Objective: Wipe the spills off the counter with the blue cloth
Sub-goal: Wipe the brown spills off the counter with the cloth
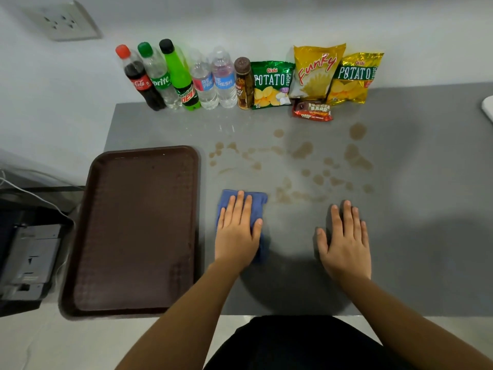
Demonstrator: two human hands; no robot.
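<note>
My left hand (236,231) lies spread flat on the blue cloth (241,200), near the surface's (413,209) front edge, just short of the brown spills (301,150). Right hand (345,241) rests spread, empty. I judge the cloth soft, light, bunch-prone; press it under a flat palm.

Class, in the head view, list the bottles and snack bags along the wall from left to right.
Coca-Cola bottle → Sprite bottle → Mountain Dew bottle → two Refresh water bottles → brown bottle → green potato crisps bag → Funky bag → gold potato crisps bag.

Blue cloth (257,198) lies flat beside brown spills (301,150).
</note>
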